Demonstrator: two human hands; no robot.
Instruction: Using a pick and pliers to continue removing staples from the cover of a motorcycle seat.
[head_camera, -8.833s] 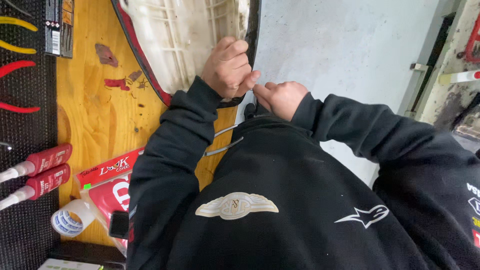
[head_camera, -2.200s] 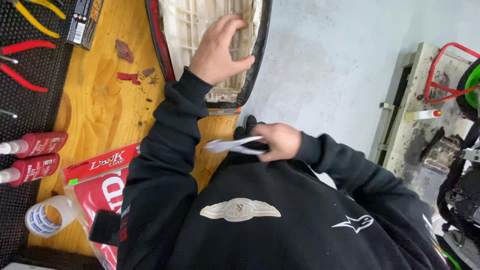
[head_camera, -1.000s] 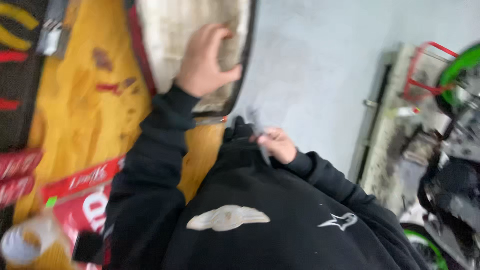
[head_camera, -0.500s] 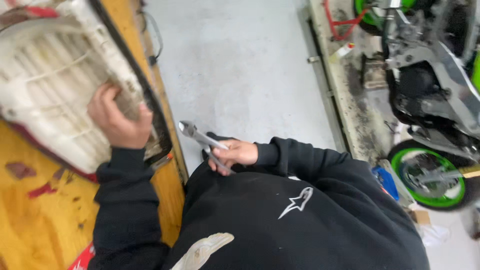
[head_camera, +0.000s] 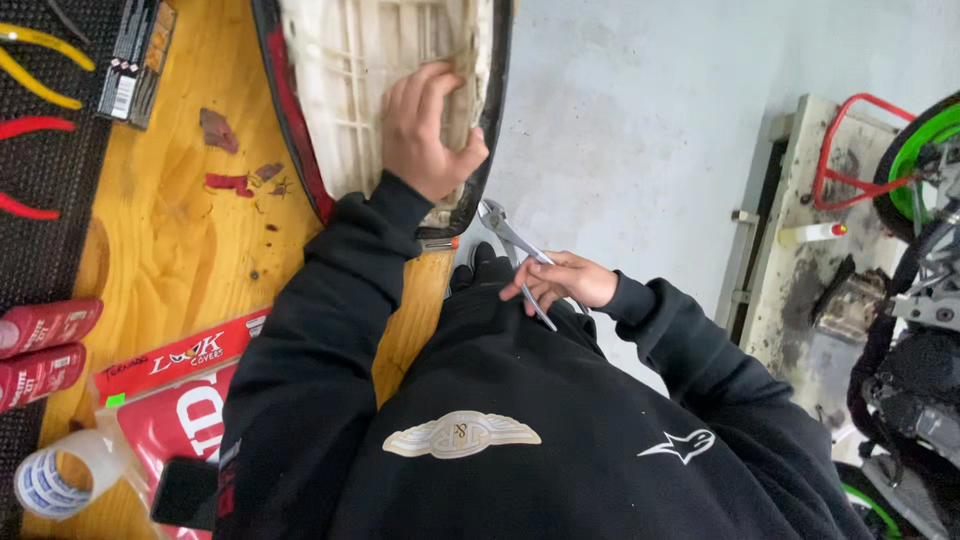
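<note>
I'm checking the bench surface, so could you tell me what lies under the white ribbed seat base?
The white ribbed seat base rests on the wooden bench, left hand pressing it. Whatever lies beneath is covered.

One head-worn camera looks steeply down, close over the wooden bench (head_camera: 160, 260). The bench fills the left; concrete floor lies right.

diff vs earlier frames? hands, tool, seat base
Right hand moved from the seat base's edge down to the chest and now grips metal pliers, nose aimed at that edge. Left hand went from gripping the edge to lying flat on the white ribbed seat base, which stayed on the bench.
</note>
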